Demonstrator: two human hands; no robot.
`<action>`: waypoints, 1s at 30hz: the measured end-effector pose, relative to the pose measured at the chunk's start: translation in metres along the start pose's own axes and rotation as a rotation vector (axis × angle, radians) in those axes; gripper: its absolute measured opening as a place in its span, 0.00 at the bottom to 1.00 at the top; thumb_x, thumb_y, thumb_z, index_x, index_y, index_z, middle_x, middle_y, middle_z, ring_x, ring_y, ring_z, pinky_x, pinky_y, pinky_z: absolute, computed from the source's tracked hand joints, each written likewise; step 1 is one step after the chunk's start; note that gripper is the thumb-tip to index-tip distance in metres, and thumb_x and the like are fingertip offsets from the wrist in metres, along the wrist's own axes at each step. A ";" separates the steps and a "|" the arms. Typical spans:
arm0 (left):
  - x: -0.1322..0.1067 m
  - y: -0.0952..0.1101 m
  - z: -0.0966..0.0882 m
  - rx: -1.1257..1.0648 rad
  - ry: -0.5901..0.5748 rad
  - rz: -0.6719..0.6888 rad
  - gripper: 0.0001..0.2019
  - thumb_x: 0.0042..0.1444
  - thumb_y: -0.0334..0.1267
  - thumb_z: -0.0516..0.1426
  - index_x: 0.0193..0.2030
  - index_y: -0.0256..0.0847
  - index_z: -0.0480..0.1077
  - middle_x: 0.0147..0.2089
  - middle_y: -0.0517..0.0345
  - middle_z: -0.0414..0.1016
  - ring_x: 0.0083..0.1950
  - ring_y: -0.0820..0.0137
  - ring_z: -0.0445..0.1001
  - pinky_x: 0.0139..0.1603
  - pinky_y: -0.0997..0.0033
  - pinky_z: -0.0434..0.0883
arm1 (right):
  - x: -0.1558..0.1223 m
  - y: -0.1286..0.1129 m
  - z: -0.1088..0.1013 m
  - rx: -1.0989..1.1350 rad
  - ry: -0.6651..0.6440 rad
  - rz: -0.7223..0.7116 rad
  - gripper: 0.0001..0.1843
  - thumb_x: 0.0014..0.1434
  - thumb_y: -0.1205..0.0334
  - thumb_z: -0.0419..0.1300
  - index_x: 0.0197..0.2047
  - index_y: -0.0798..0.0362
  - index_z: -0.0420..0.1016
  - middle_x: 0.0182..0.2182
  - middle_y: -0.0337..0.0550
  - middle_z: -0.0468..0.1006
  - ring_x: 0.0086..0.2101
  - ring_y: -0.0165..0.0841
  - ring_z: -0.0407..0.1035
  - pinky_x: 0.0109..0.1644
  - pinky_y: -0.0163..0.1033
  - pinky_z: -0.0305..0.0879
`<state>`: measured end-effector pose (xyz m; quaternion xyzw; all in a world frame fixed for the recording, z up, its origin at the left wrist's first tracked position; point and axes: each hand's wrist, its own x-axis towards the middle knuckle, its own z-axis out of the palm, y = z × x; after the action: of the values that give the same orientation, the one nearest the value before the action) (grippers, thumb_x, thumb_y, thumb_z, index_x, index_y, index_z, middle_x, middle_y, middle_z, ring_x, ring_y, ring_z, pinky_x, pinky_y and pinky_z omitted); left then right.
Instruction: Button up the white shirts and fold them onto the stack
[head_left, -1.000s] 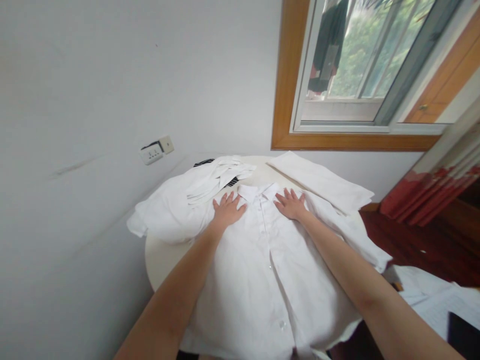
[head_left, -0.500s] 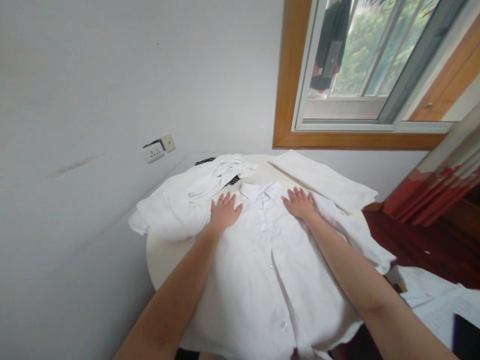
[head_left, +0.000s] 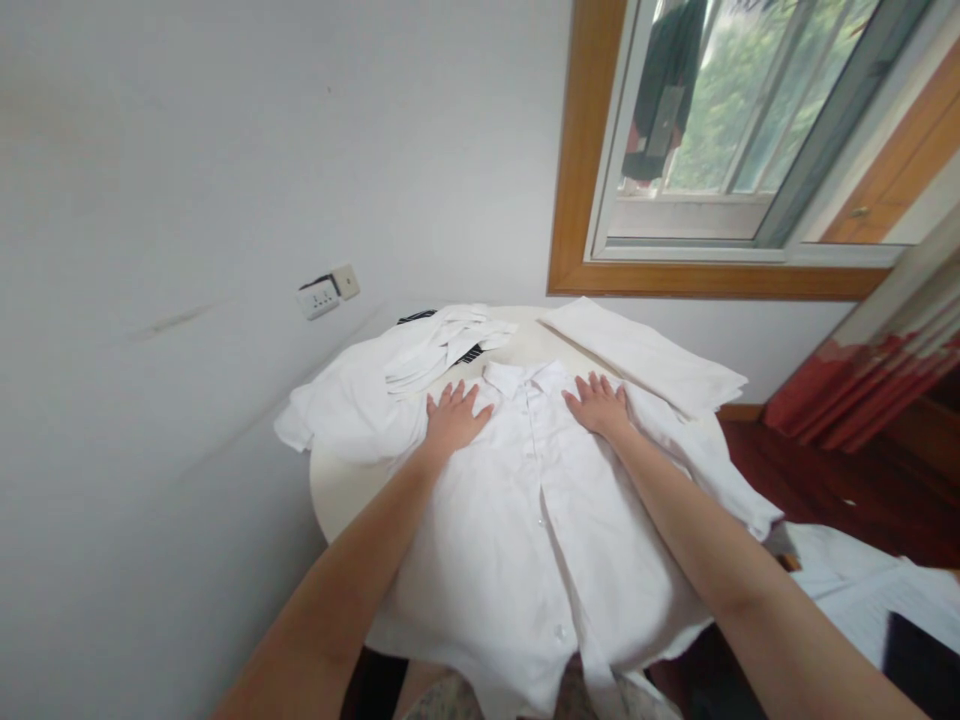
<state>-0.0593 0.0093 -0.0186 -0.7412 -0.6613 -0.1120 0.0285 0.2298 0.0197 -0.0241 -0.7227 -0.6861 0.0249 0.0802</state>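
Note:
A white button-up shirt (head_left: pixel 495 520) lies front up across a round cream table (head_left: pixel 337 490), collar at the far end and hem hanging over the near edge. My left hand (head_left: pixel 456 420) rests flat on its left shoulder area, fingers spread. On the other side of the collar, my right hand (head_left: pixel 598 404) lies flat on the right shoulder, fingers apart. One sleeve stretches to the right past the table edge. Neither hand grips the cloth.
White garments (head_left: pixel 360 400) are heaped at the table's back left, with black striped cloth (head_left: pixel 470 354) under them. A folded white garment (head_left: pixel 645 355) lies back right. The wall holds a socket (head_left: pixel 319 298). Papers (head_left: pixel 862 600) and a dark flat object (head_left: pixel 926 660) lie lower right.
The view has shifted slightly, and more of the shirt's hem and my lap show at the bottom. Both hands stay flat in the same places on the shirt.

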 end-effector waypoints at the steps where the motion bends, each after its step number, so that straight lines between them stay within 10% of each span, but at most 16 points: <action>1: -0.002 0.001 -0.002 0.000 0.035 0.013 0.32 0.61 0.57 0.45 0.68 0.45 0.58 0.72 0.47 0.52 0.72 0.50 0.48 0.68 0.36 0.44 | -0.002 0.000 -0.001 0.004 0.017 0.001 0.38 0.66 0.38 0.35 0.71 0.51 0.50 0.70 0.53 0.46 0.68 0.48 0.39 0.66 0.64 0.34; 5: -0.008 0.005 -0.012 -0.034 0.221 0.088 0.24 0.63 0.43 0.47 0.63 0.41 0.64 0.65 0.48 0.65 0.67 0.59 0.60 0.69 0.49 0.50 | -0.011 -0.001 -0.011 0.002 0.167 -0.018 0.29 0.69 0.51 0.37 0.64 0.54 0.64 0.66 0.52 0.59 0.66 0.44 0.48 0.66 0.57 0.41; 9: -0.018 0.016 -0.014 -0.150 0.146 0.273 0.20 0.63 0.41 0.47 0.59 0.42 0.68 0.59 0.53 0.72 0.60 0.66 0.67 0.65 0.65 0.60 | -0.027 -0.011 -0.016 -0.005 0.170 -0.134 0.26 0.69 0.58 0.38 0.54 0.57 0.74 0.60 0.53 0.68 0.64 0.41 0.52 0.66 0.47 0.45; 16: -0.041 0.030 -0.002 -0.062 -0.043 0.341 0.24 0.66 0.50 0.42 0.67 0.56 0.58 0.72 0.61 0.53 0.72 0.61 0.50 0.70 0.47 0.47 | -0.052 -0.029 -0.002 -0.028 0.044 -0.168 0.31 0.68 0.44 0.38 0.69 0.43 0.55 0.69 0.47 0.52 0.67 0.45 0.44 0.67 0.55 0.41; 30: -0.069 0.031 -0.008 -0.025 -0.071 0.428 0.27 0.67 0.49 0.40 0.70 0.46 0.52 0.73 0.53 0.50 0.73 0.62 0.47 0.71 0.48 0.45 | -0.090 -0.030 -0.007 -0.010 0.003 -0.357 0.31 0.69 0.46 0.38 0.70 0.48 0.53 0.70 0.48 0.47 0.68 0.42 0.41 0.68 0.55 0.38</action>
<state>-0.0367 -0.0636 -0.0218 -0.8684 -0.4881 -0.0855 0.0191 0.1963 -0.0692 -0.0195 -0.5897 -0.8036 0.0057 0.0808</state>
